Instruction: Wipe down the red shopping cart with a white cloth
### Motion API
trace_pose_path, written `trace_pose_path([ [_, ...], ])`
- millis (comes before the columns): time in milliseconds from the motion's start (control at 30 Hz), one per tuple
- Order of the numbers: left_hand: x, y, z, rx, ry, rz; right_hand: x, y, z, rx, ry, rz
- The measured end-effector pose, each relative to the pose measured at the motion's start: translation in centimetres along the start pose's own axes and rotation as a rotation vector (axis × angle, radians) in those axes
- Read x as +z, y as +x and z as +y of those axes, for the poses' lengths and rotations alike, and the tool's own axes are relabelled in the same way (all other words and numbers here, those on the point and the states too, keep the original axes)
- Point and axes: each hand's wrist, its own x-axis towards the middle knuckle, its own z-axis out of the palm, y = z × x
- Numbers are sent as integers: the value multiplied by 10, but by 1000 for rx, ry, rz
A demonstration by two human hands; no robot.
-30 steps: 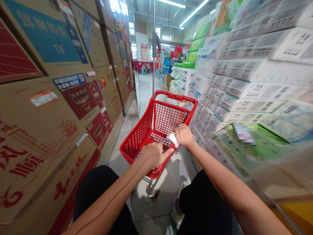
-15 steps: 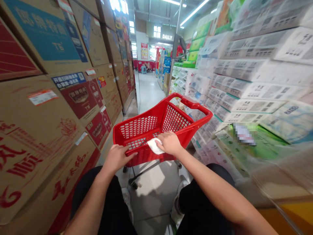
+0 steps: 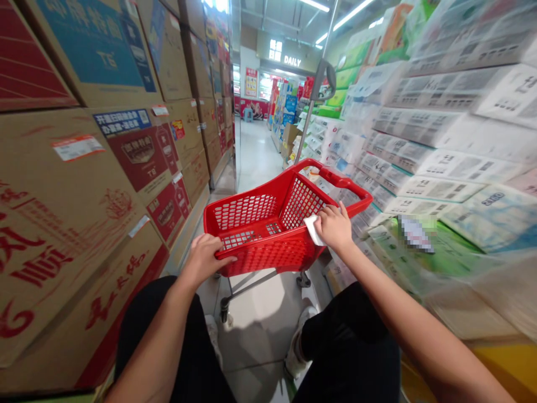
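A red plastic shopping cart (image 3: 268, 254) stands between my knees, its handle turned to the far right. My left hand (image 3: 205, 256) is closed over the near left corner of the basket rim, thumb on the outer side. At the right part of the same near rim, my right hand (image 3: 335, 224) presses a folded white cloth (image 3: 314, 229) against the red plastic; whether it is cloth or a paper wipe I cannot tell for sure. Through the basket's mesh floor (image 3: 272, 228) the ground shows.
Stacked cardboard boxes (image 3: 71, 184) form a wall on the left. Packs of tissue paper (image 3: 440, 145) are piled high on the right, with a green pack (image 3: 453, 238) lower down. A metal pole (image 3: 310, 123) rises behind the cart. The tiled aisle (image 3: 262, 148) runs on ahead.
My right hand has slid the white cloth along the near rim to the right, toward the handle end. My left hand stays at the corner. The cart has shifted slightly right in view.
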Motion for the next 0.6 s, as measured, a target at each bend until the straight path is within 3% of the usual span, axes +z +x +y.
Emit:
trace_pose_path([
  [67, 4, 4, 9, 20, 17, 0, 7, 0, -35, -9, 62, -20],
  [200, 17, 14, 20, 63, 15, 6, 16, 1, -134, -70, 238, -164],
  [300, 26, 18, 23, 84, -34, 11, 15, 0, -199, -94, 353, -141],
  [367, 29, 20, 22, 111, -76, -1, 13, -2, -220, -109, 389, -103],
  [467, 30, 21, 20, 124, -76, -4, 14, -5, -213, -172, 380, -78],
  [600, 26, 23, 19, 75, -46, 10, 21, -4, -138, -150, 234, -96],
])
